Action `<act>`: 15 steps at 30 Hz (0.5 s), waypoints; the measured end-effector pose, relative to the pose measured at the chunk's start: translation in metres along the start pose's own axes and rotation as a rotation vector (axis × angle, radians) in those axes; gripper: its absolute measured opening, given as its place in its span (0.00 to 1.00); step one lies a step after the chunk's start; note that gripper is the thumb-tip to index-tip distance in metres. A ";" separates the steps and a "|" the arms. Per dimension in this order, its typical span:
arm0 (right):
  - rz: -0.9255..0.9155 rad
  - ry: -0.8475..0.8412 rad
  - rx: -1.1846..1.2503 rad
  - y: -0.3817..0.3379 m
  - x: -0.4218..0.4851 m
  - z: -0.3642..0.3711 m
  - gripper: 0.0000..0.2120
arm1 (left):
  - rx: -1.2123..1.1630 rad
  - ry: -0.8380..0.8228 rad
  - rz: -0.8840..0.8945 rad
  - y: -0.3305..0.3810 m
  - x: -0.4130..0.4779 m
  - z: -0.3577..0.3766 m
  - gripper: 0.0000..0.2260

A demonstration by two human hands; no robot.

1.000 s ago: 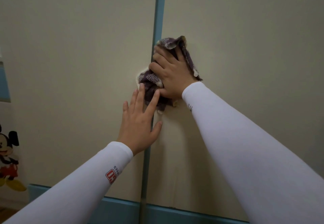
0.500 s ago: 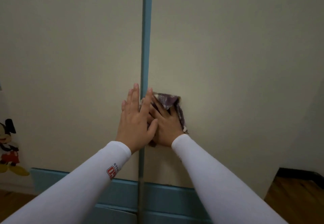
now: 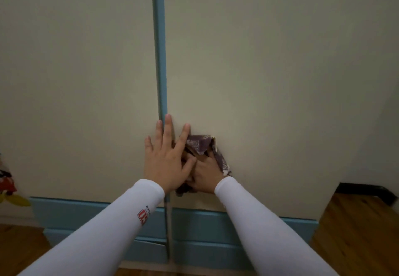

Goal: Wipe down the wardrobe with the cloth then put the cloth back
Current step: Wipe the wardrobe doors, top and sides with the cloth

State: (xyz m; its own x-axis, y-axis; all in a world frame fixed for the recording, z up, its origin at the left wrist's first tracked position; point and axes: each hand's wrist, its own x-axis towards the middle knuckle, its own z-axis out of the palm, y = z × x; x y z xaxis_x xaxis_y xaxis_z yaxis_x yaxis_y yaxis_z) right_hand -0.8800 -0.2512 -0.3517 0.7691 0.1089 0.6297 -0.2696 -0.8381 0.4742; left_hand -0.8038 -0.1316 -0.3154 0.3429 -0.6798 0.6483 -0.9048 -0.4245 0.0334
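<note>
Hands on wardrobe point(image 3: 269, 70), low on right door, wiping step.
Right hand point(image 3: 205, 174) presses bunched cloth point(image 3: 201, 146) near door's bottom edge; left hand point(image 3: 166, 157) flat, fingers spread, empty, over blue centre strip point(image 3: 159, 48). Wiping judged unfinished; cloth's return outstanding.

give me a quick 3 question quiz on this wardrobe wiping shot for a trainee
1. True or false: the left hand lies flat and open on the wardrobe, fingers spread.
2. Which hand presses the cloth to the door? A) left B) right C) neither
3. Fill in: the left hand's middle fingers lie over the blue ____ strip between the two doors.

Key
1. True.
2. B: the right hand is on the patterned cloth, partly hidden behind the left hand.
3. Vertical.
</note>
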 end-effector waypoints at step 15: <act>0.601 -0.032 -0.217 0.123 -0.187 -0.029 0.36 | 0.162 0.073 0.200 0.059 -0.001 0.022 0.49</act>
State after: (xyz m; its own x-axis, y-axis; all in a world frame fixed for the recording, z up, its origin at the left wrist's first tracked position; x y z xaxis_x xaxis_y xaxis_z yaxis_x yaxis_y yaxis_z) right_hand -1.0741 -0.3594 -0.3933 0.4635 -0.3651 0.8074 -0.7676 -0.6207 0.1600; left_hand -0.8521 -0.1687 -0.3309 0.1372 -0.7171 0.6833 -0.8984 -0.3806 -0.2191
